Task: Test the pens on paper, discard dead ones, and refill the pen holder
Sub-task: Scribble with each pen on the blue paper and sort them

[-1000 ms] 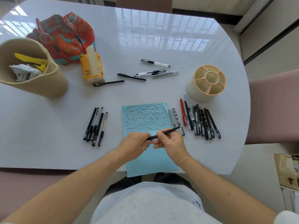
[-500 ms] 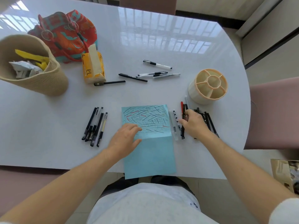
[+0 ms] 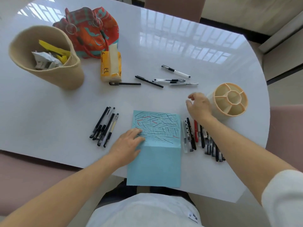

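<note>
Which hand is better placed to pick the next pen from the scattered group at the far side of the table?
Right. The right hand hovers open just below the scattered pens, beside the pen holder. The left hand lies flat on the blue paper, farther away.

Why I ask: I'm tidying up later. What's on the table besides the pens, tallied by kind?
Basket: 1
Bag: 1
Tissue pack: 1
Pen holder: 1
Sheet of paper: 1
Total: 5

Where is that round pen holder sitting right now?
In the head view, the pen holder stands upright on the white table, on the person's right, just beyond the right hand and the row of pens.
</note>
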